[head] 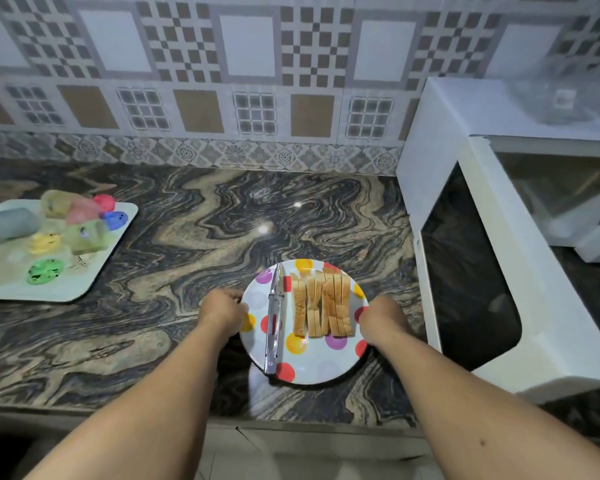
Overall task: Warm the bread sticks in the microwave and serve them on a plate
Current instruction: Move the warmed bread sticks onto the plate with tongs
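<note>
A white plate with coloured dots [312, 367] sits on the marbled counter in front of me. Several bread sticks [323, 306] lie side by side on its right half. Metal tongs [273, 320] lie lengthwise on its left half. My left hand [222, 310] grips the plate's left rim and my right hand [381, 320] grips its right rim. A white microwave [430, 140] stands at the right, its door [499, 278] swung open toward me, close beside the plate.
A pale tray [70, 292] with several colourful small containers and lids sits at the left on the counter [257, 209]. A tiled wall runs along the back. The counter's front edge lies just below the plate.
</note>
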